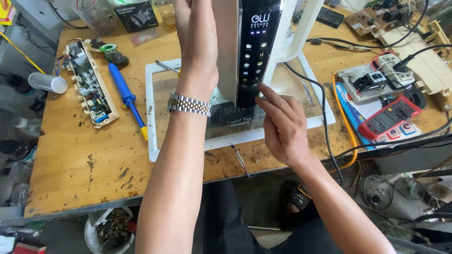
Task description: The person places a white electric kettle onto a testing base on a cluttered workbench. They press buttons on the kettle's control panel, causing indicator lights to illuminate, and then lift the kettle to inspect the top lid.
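fingers of the left hand (197,44) are wrapped around the side of a tall white appliance with a glossy black touch panel (254,47), which is held upright on a white-framed clear tray (155,117) on the worn wooden workbench (70,155). fingertips of the right hand (282,127), loosely curled and gripping nothing, are pressed against the panel's lower edge. a blue-handled screwdriver (125,94) is seen left of the tray, and a red multimeter (391,116) lies well to the right.
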